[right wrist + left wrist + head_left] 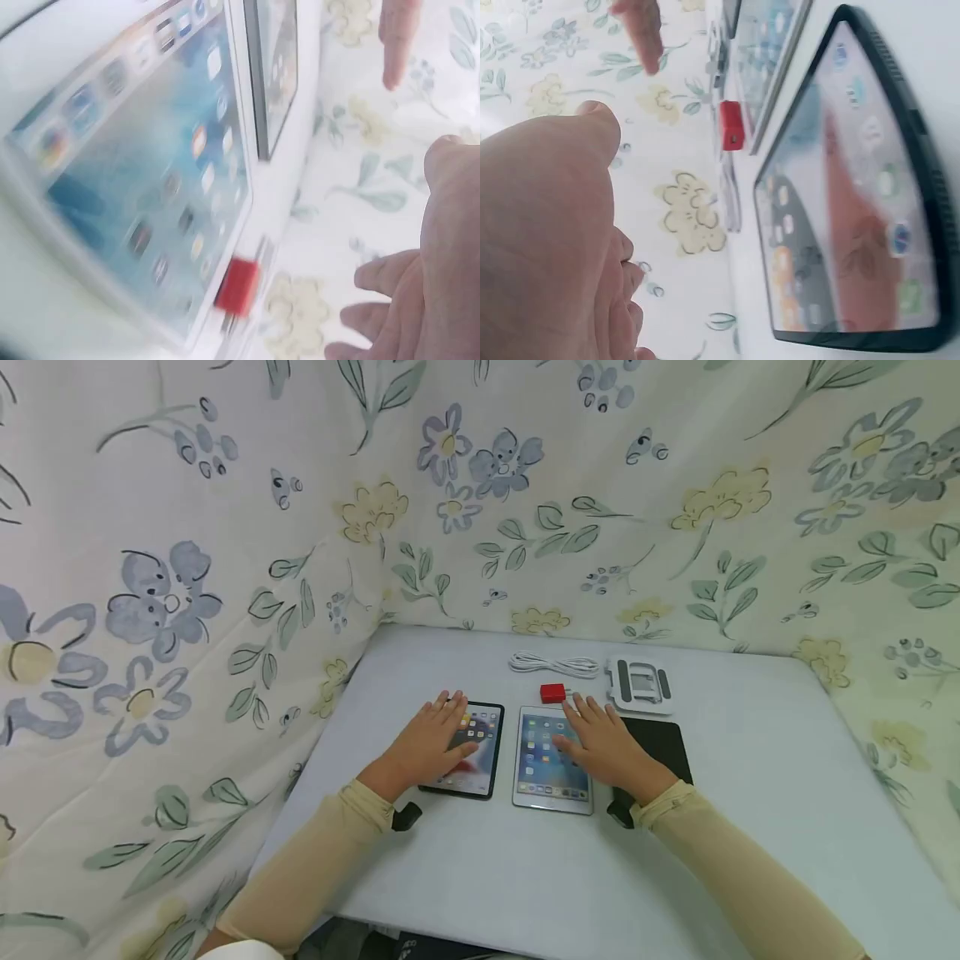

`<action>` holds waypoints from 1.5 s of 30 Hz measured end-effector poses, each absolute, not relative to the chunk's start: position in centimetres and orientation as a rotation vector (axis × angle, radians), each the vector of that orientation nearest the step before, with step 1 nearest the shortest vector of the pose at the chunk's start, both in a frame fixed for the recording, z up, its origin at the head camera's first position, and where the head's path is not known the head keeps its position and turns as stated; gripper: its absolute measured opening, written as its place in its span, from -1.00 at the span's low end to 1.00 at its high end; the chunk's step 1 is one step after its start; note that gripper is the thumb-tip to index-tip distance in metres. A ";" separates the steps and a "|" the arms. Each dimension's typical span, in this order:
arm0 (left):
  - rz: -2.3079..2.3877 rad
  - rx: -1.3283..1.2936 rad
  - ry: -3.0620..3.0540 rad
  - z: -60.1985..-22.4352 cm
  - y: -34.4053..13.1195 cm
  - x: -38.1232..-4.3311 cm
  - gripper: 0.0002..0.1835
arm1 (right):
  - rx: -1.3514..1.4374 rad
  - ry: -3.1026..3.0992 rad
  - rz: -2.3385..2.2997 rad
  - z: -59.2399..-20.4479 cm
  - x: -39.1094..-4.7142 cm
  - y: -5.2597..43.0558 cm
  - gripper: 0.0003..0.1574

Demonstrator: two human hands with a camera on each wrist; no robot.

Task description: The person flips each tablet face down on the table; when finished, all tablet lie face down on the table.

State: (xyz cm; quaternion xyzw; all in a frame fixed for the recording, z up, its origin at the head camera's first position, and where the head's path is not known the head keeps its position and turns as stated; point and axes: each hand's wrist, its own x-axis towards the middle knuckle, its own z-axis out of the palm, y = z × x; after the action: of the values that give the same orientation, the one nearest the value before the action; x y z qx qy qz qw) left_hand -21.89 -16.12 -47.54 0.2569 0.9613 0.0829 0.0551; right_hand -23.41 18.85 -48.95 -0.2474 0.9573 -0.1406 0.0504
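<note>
In the head view my left hand point(429, 741) hovers over the left side of a black-framed tablet point(480, 745), its fingers straight and holding nothing. My right hand point(606, 745) is stretched out above the right part of a white-framed tablet point(551, 760), fingers extended. Both tablets lie flat with lit screens full of app icons. The left wrist view shows a gap between the left hand point(555, 225) and the black tablet point(855, 210). From the right wrist, the right hand point(450, 255) also appears apart from the white tablet point(150, 165).
Behind the tablets lie a red power adapter point(552, 693), a coiled white cable point(553, 665) and a white-and-grey folding stand point(641, 686). A flat black item point(663, 745) sits partly under the right hand and forearm. Floral cloth point(540, 527) surrounds the white table point(765, 760).
</note>
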 end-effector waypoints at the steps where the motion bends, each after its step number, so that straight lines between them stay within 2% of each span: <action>1: 0.253 0.781 2.918 -47.9 -16.5 -21.7 -0.03 | -0.776 2.904 -0.419 -49.1 -23.8 18.2 0.03; 10: 0.206 0.729 2.914 -51.1 -18.5 -19.3 -0.04 | -0.907 2.771 -0.399 -49.9 -27.2 12.1 0.03; 17: 0.158 0.669 2.891 -52.7 -19.2 -17.6 -0.08 | -0.855 2.707 -0.374 -51.0 -29.6 9.1 0.05; 25: 0.089 0.731 2.907 -54.1 -18.8 -16.6 -0.08 | -0.794 2.652 -0.424 -51.7 -31.7 6.6 0.06; 37: -0.215 0.948 2.977 -54.3 -15.3 -17.4 -0.20 | -0.716 2.600 -0.513 -52.2 -32.1 4.7 0.07; 45: -0.405 1.043 3.031 -54.2 -14.6 -17.9 -0.28 | -0.678 2.641 -0.450 -52.4 -32.5 4.3 0.04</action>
State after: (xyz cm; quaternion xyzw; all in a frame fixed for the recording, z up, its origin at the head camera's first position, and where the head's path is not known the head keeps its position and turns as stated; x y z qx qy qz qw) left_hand -17.87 -14.64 -54.23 0.3224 0.9372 -0.1253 -0.0445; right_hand -32.55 4.29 -52.42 -0.2408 0.9387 -0.1600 0.1879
